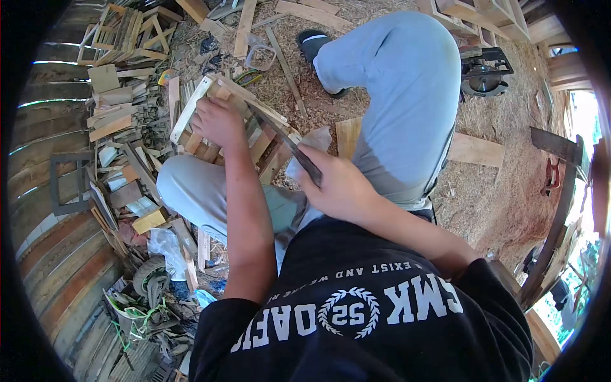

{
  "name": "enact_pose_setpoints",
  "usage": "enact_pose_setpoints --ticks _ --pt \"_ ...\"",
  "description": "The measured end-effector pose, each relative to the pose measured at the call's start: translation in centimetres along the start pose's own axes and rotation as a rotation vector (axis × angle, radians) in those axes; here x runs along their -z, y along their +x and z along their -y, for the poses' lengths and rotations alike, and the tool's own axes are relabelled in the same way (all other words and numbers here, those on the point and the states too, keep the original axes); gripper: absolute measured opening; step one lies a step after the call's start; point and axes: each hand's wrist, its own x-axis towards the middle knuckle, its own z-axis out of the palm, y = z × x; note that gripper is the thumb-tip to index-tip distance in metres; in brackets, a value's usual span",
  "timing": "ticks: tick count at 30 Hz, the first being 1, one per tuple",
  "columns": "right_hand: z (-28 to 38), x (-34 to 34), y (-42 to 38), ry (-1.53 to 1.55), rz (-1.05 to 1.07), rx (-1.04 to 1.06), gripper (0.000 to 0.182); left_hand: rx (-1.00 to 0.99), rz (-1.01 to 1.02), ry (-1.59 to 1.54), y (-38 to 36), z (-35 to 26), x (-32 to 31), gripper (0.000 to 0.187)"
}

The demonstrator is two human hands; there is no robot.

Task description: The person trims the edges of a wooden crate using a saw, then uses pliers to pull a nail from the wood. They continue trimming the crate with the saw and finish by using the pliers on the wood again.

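My left hand (219, 121) is closed over the near part of a small slatted wooden frame (193, 109), which rests tilted by my left knee. In my right hand (338, 184) is a long, dark, narrow flat tool (307, 164), perhaps a file; its exact kind is hard to make out. The fingers wrap round its near end, and its far end reaches up along the frame's right-hand rail. Whether the tool touches the wood cannot be told from here. A crumpled pale plastic piece (318, 138) shows beyond my right hand.
A circular saw (485, 73) sits on the sawdust floor at right. Wood offcuts (114, 121) and slatted frames (137, 35) crowd the left. A flat board (476, 149) lies right of my knee. A clear plastic container (260, 57) lies ahead, with wooden frames (487, 16) at upper right.
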Motion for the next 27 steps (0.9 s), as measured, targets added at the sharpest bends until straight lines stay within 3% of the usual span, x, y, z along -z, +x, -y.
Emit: enact_pose_setpoints --ticks 2,5,8,12,16,21,24,26,27 --pt "1.5 2.6 -2.0 0.053 0.091 -0.096 0.05 -0.011 -0.058 -0.012 0.6 0.4 -0.2 0.025" --pt "-0.1 1.2 -0.5 0.079 0.052 -0.057 0.051 -0.095 -0.123 0.065 0.8 0.7 -1.1 0.028" --pt "-0.4 -0.8 1.6 0.03 0.063 -0.088 0.051 -0.073 -0.121 0.057 0.6 0.2 -0.7 0.029" --pt "-0.2 1.7 -2.3 0.081 0.002 -0.005 0.05 -0.068 -0.135 0.077 0.7 0.0 -0.9 0.027" --pt "-1.2 -1.2 1.7 0.049 0.035 -0.019 0.049 -0.084 -0.107 0.068 0.5 -0.3 -0.2 0.025" --pt "0.7 1.7 -1.5 0.0 0.094 -0.078 0.047 -0.06 -0.101 0.064 0.8 -0.1 -0.5 0.024" --pt "-0.6 0.6 0.1 0.057 -0.014 0.004 0.047 -0.06 -0.136 0.058 0.6 -0.3 -0.7 0.026" --pt "-0.3 -0.7 2.6 0.138 0.092 -0.188 0.048 -0.041 -0.104 0.056 0.7 -0.1 -0.7 0.027" --pt "-0.5 -0.5 2.1 0.091 0.085 -0.131 0.049 -0.037 -0.108 0.057 0.8 -0.2 -0.6 0.027"
